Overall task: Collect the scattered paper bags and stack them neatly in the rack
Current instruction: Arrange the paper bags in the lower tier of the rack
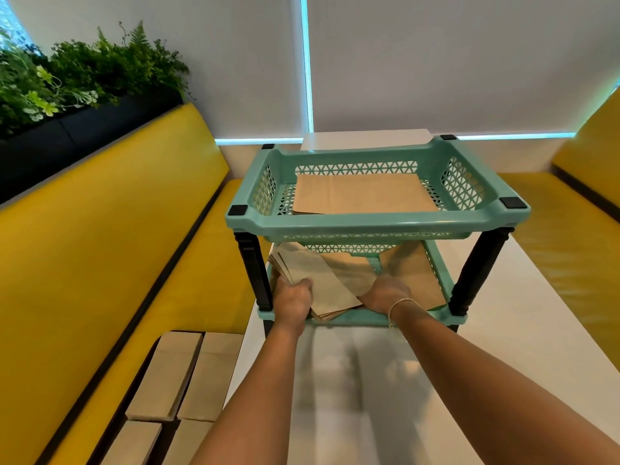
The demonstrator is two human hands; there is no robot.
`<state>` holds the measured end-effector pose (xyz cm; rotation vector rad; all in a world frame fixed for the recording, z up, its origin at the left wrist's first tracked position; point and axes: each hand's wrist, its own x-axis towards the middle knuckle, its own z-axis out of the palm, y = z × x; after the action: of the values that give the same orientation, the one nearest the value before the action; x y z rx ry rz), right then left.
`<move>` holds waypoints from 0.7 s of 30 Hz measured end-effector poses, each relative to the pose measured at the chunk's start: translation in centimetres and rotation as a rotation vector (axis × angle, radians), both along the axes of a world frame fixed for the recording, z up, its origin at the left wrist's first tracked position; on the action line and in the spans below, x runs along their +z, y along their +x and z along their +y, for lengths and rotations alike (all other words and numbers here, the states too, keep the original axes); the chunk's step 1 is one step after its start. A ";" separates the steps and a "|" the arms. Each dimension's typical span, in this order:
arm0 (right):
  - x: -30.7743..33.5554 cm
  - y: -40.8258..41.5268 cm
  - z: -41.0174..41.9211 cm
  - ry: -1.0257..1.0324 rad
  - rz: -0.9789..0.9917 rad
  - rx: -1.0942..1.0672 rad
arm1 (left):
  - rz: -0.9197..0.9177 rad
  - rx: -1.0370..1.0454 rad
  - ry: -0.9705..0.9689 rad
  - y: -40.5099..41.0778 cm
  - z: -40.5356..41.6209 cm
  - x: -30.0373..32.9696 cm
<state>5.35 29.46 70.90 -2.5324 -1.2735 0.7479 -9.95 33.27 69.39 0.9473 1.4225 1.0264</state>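
I judge the job a good way along but not finished. The teal two-tier plastic lattice rack [375, 226] already carries one flat brown paper bag [364, 194] lying square in its upper basket, and more brown bags lie flat on the lower shelf [412, 273]. My left hand [295, 295] has its fingers curled round a thick bundle of narrow brown paper bags [315, 280], which sits askew, its near corner overhanging the lower tier's front rim. My right hand [385, 293] is pushed in under the upper basket, resting on the bags there; its fingertips are hidden, so I cannot tell whether they are spread or closed.

What is left, as I read it: squaring that bundle against the others, then fetching the four flat brown paper bags [186, 377] lying in two rows on the yellow padded bench seat [100, 263] to my left (only partly in frame at the bottom edge).

The rack stands on a glossy white tabletop [503, 330] that mirrors my forearms. Yellow seating flanks the table on both sides, a black planter of green foliage [77, 72] tops the left backrest, and pale roller blinds [436, 62] with bright light at their edges close off the far wall.
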 end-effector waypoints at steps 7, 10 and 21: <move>-0.4 0.1 0.5 -0.006 0.033 0.042 | 0.003 -0.005 0.005 0.0 0.1 -0.1; -0.2 0.0 0.9 -0.002 0.069 0.028 | -0.006 0.000 0.007 0.0 0.0 -0.2; -1.3 -1.4 2.6 -0.018 0.066 -0.037 | 0.049 0.005 0.012 -0.1 0.0 -0.4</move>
<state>3.99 32.07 69.56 -2.5163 -1.2009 0.8308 -10.06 33.27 69.03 0.9838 1.4611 1.0232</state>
